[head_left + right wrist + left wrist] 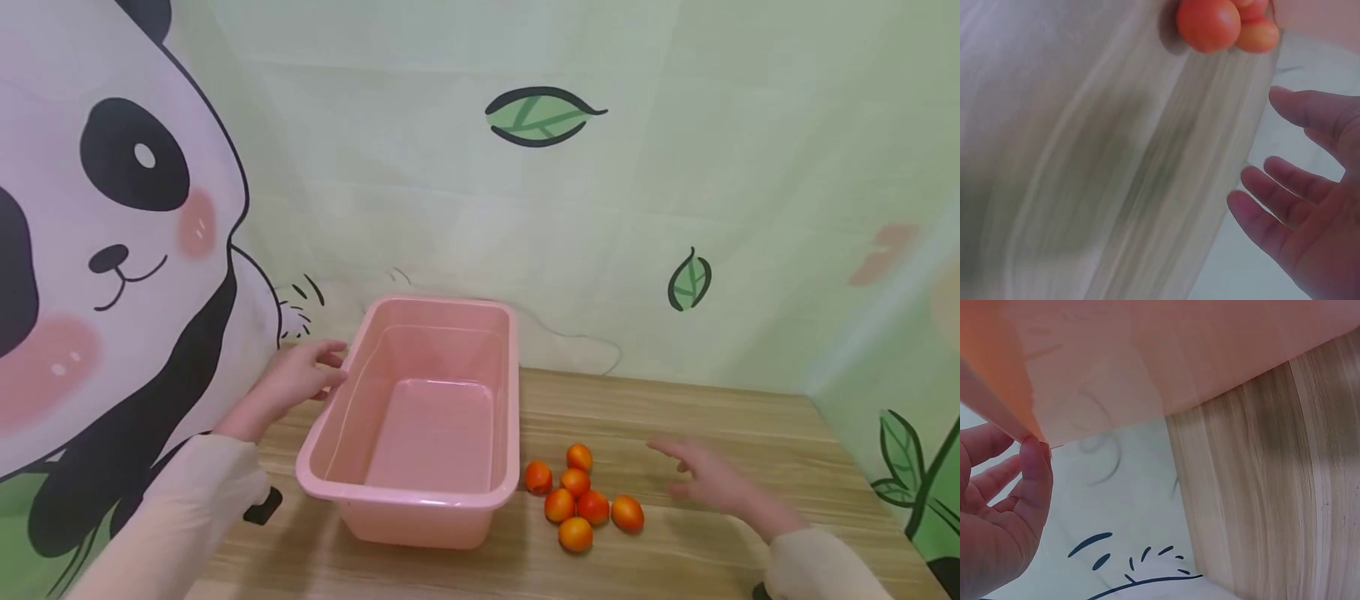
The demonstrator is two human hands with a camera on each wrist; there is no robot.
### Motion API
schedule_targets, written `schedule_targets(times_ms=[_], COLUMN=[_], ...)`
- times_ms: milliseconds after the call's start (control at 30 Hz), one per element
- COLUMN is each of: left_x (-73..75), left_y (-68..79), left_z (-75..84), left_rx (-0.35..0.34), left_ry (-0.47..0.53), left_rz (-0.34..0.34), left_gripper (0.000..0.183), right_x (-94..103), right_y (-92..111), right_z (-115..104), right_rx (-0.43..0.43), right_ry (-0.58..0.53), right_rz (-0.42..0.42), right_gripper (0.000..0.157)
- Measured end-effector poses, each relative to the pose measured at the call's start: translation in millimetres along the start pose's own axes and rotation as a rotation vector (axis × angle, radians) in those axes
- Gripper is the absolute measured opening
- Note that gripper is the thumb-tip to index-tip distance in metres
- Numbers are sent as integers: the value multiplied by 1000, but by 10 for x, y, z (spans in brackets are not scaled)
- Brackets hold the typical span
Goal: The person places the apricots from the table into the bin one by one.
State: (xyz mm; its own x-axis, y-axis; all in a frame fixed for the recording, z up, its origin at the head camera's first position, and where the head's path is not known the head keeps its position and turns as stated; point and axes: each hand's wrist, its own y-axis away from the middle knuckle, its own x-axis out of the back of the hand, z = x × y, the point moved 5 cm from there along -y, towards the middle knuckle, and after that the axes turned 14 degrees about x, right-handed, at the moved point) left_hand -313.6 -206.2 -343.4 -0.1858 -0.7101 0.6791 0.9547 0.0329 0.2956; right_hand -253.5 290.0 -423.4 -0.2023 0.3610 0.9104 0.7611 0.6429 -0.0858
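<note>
A pink plastic basin (429,500) stands on the wooden table with nothing in it. Beside its left rim is my left hand (303,371), thumb and fingers loosely bent; in the left wrist view the thumb (1034,469) meets the rim's edge, and some fingertips are hidden. Right of the basin lie several small orange-red tomatoes (575,483), bunched close together. My right hand (705,477) hovers right of them, holding nothing. Its fingers are spread and slightly bent in the right wrist view, where some tomatoes (1209,25) show at the top.
The wood-grain table (675,400) ends at a pale green cloth backdrop (420,192) printed with leaves. A large printed panda (150,267) covers the cloth at left. A thin cord-like line (577,336) runs along the backdrop behind the basin.
</note>
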Motion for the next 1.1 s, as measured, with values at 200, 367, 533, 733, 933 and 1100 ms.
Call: schedule_targets(times_ms=[200, 367, 533, 733, 933, 1100], left_x=[-27, -40, -35, -24, -23, -21], left_y=[2, -10, -9, 1, 1, 5], left_z=[12, 7, 29, 81, 82, 78], left_rx=[12, 25, 51, 53, 61, 83], left_ry=[-2, 0, -18, -92, -118, -136], left_rz=[-49, -73, -65, -15, -2, -2], left_gripper=[49, 49, 48, 47, 47, 47], right_x=[-161, -304, -398, -475, -543, -591], right_y=[-25, -55, -90, -121, -152, -169], right_z=[-66, -89, -104, -118, -98, -71], right_rx=[19, 14, -15, -29, -42, -77], right_ry=[-190, -342, -393, -459, -475, -485], right_rz=[-62, -115, -157, -164, -185, -209], right_gripper=[60, 59, 57, 55, 51, 48])
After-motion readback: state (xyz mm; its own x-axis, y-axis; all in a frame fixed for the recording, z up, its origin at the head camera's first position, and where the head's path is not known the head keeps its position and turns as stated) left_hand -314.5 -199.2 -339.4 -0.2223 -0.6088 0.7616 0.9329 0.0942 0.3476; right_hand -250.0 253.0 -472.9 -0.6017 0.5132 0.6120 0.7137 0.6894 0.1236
